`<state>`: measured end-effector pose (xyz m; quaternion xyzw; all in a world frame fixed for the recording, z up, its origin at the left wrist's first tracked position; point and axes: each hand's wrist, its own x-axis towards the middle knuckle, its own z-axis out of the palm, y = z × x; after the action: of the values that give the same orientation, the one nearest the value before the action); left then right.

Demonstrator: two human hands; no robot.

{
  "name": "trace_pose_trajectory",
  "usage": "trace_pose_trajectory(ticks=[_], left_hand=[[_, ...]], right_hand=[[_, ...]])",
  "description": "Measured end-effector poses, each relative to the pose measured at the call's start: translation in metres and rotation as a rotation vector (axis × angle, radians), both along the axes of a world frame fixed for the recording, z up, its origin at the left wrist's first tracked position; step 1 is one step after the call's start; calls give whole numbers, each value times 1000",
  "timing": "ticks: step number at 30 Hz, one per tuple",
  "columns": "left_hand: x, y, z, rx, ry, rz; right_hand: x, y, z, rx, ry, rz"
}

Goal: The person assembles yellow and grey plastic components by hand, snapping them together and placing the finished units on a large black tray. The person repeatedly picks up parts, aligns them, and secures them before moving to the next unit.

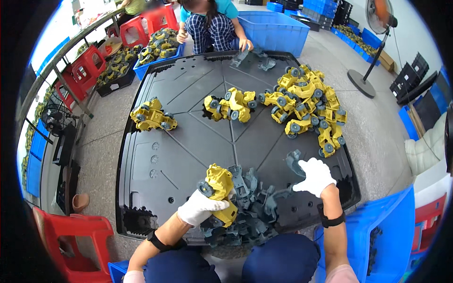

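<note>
My left hand (200, 207), in a white glove, is closed round a yellow toy truck (219, 181) with dark grey wheels, held above the near edge of a black plastic table (198, 146). My right hand (315, 178), also gloved, grips a curved dark grey plastic part (294, 162) at its fingertips. Between my hands lies a heap of similar grey plastic parts (255, 207). Several yellow toy trucks (306, 96) are piled at the far right of the table. A smaller group of trucks (233, 104) lies mid-table, and more trucks (153, 115) lie at the left.
Across the table a co-worker's hand (245, 45) is by some grey parts (266, 63). A blue bin (391, 231) stands at my right, a red stool (75, 240) at my left. Farther off are a blue crate of trucks (160, 47), a large blue tub (273, 30) and a standing fan (377, 42).
</note>
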<state>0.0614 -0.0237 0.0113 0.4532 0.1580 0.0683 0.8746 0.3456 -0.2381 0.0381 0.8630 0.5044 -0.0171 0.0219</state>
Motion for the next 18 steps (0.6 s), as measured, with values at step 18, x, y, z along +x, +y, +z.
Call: trace_pose_trajectory(ticks=[18], left_hand=[[2,-7,8,-43,-47,23]], right_hand=[[-111,34,36,383,1856,-30]])
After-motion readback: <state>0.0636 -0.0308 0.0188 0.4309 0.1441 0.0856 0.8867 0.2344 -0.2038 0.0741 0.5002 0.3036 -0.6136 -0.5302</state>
